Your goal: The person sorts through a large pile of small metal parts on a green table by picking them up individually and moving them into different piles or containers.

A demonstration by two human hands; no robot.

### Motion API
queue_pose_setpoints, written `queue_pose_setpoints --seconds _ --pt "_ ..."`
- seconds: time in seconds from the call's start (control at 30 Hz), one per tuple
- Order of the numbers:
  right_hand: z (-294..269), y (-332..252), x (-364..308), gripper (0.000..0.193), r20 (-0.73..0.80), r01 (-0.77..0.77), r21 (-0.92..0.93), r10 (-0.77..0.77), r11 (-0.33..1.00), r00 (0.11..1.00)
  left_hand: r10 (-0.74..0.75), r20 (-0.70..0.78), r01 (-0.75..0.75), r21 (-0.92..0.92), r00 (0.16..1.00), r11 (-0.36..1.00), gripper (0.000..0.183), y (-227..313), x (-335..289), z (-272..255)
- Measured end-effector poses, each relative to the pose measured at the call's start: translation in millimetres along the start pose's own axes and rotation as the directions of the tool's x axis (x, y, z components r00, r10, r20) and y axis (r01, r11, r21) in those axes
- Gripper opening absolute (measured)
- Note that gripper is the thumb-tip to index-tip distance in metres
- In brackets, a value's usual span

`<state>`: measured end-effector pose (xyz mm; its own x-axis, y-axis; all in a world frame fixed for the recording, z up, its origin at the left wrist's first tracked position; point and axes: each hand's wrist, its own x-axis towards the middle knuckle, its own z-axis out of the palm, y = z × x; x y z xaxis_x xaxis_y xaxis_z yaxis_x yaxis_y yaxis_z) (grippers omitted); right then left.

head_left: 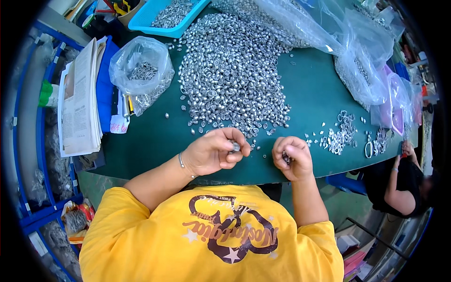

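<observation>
While both hands work at the near edge of the table (305, 89), the left hand (213, 152) has thumb & forefinger pinched shut on a small silver metal piece (235, 146), held just above the green top. The right hand (292, 157) is curled into a fist w/ fingers closed around something small and dark; can't tell what it is, it's mostly hidden inside the fist.

To do this well, I'd judge: keep the piece at the fingertips, not deep in the palm, so it can be turned & checked. Keep both hands close together, low over the near edge, so a dropped piece lands on the table and not in the lap. Take one piece at a time from the near fringe of the heap, not the middle, or the pile slides.

Just beyond the hands lie loose strays, then the big heap of silver pieces (230, 75) over the table's middle. A smaller group of pieces (340, 136) sits toward the right edge. A clear bag (141, 70) w/ more pieces sits at the left edge, beside a stack of papers (82, 98). At the far edge: a blue tray (162, 23) and big clear bags (329, 33).
</observation>
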<state>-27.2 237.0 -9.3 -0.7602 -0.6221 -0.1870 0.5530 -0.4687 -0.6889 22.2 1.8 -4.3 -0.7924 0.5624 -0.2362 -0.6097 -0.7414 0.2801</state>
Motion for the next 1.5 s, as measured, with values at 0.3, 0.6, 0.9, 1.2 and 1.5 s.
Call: queue_pose_setpoints --seconds 0.3,0.6,0.9,1.2,1.5 --pt "18 8 28 0.007 0.225 0.227 -0.973 -0.361 -0.039 0.905 0.559 0.183 -0.032 0.963 0.808 -0.269 0.007 17 28 7" --pt "14 13 37 0.005 0.229 0.139 -0.961 -0.415 -0.237 0.881 0.401 0.4 -0.067 0.771 0.824 -0.633 0.005 3 46 -3" --pt "-3 -16 28 0.009 -0.145 0.028 -0.089 -0.041 0.996 0.989 0.15 -0.147 -0.072 0.436 0.978 0.897 0.01 24 31 -3" --pt "11 8 46 0.008 0.168 0.144 -0.986 -0.456 -0.087 0.874 0.17 -0.19 -0.117 0.261 0.967 0.958 0.009 30 27 0" --pt "-3 -22 31 0.008 -0.275 -0.004 -0.579 -0.191 0.815 0.942 0.5 0.247 -0.013 0.905 0.83 -0.425 0.009 8 40 -2"
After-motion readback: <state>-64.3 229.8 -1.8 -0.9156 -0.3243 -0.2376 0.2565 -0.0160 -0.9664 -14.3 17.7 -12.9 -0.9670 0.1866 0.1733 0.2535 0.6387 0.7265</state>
